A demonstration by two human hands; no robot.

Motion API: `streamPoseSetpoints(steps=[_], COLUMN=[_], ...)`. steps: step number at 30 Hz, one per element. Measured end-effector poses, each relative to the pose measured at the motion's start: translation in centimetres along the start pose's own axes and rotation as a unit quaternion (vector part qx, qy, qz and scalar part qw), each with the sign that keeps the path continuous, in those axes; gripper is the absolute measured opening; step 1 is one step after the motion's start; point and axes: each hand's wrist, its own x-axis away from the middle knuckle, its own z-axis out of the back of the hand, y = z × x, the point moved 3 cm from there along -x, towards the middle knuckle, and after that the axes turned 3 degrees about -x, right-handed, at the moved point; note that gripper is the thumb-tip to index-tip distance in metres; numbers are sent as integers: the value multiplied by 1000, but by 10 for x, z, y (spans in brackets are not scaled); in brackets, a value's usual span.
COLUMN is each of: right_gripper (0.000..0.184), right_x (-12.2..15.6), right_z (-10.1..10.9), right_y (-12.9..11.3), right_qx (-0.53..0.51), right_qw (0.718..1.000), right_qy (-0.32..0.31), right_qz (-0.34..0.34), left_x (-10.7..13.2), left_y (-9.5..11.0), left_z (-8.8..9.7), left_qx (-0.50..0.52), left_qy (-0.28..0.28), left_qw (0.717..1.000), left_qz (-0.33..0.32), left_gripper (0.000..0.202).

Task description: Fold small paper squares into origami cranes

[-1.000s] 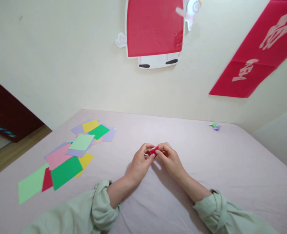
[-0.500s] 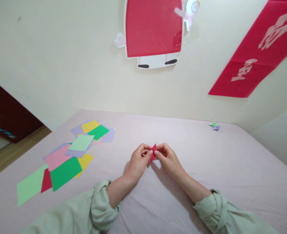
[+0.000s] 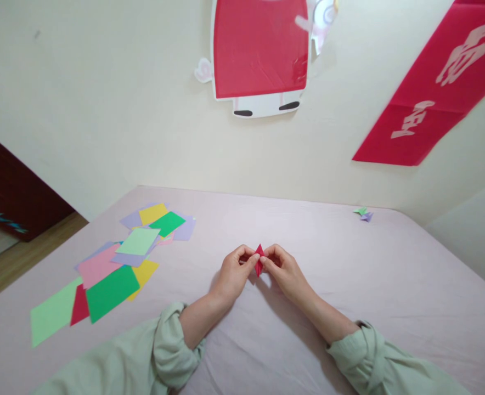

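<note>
A small piece of folded red paper (image 3: 259, 267), shaped like a narrow diamond, is held between my two hands over the middle of the cloth-covered surface. My left hand (image 3: 235, 271) pinches its left side, thumb on the near face. From the right, my right hand (image 3: 283, 270) pinches the other side, its thumb tip close to the left one. Both hands are closed on the paper, and the fingers behind it are partly hidden.
Loose coloured paper sheets (image 3: 113, 293) overlap at the left. Two small folded paper pieces, one green (image 3: 361, 210) and one purple (image 3: 366, 217), lie at the far right. A pale cloth (image 3: 308, 230) covers the surface, which meets a wall (image 3: 164, 142) with red decorations.
The red paper has turned slightly and now stands more upright between my thumbs. Both hands keep their pinch in nearly the same place.
</note>
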Motion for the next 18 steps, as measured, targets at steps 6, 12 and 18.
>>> streamPoseSetpoints(steps=[6, 12, 18], right_gripper=[26, 23, 26], right_x=[2, 2, 2], right_z=[-4, -4, -4], right_y=[-6, -7, -4], right_qx=[17, 31, 9], right_qw=[999, 999, 999], right_qy=[-31, -41, -41], right_qz=[0, 6, 4], left_x=[-2, -3, -3], left_y=[-3, -2, -1], left_z=[0, 0, 2], left_qx=[25, 1, 8], left_qy=[-12, -30, -27], left_qw=[1000, 1000, 1000], left_qz=[-2, 3, -7], left_gripper=[18, 18, 22])
